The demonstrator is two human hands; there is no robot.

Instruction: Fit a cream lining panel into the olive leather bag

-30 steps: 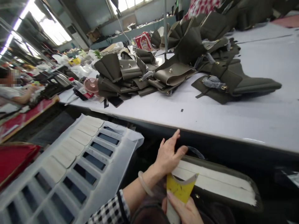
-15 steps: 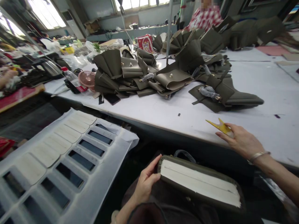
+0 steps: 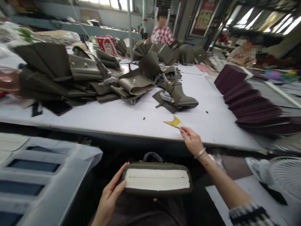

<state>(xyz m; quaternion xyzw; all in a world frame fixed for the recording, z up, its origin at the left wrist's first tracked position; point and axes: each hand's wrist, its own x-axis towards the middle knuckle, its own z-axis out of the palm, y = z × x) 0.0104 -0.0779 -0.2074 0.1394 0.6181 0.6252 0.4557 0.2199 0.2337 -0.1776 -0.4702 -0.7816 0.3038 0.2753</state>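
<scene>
On my lap lies a dark olive handbag (image 3: 157, 192) with a pale white inner panel (image 3: 157, 179) facing up. My left hand (image 3: 110, 191) is closed on the bag's left end, thumb on the near side and fingers along the far edge. A plastic-wrapped handle loop (image 3: 153, 155) rises behind the bag. My right hand (image 3: 191, 141) pinches the pale end of a flat yellow tool with a V-notched tip (image 3: 174, 121), held at the white table's front edge. Whether the tool touches the tabletop I cannot tell.
Olive bag pieces (image 3: 87, 81) are heaped on the white table (image 3: 127, 122), with one bag (image 3: 181, 97) apart. Dark maroon pieces (image 3: 256, 100) are stacked right. A white fan (image 3: 287, 175) stands lower right, a slotted pale tray (image 3: 68, 169) left. Two people sit beyond.
My view has turned right, bringing the maroon stack and fan into sight. The bag lies more level now. My right hand grips the yellow tool nearer its pale end.
</scene>
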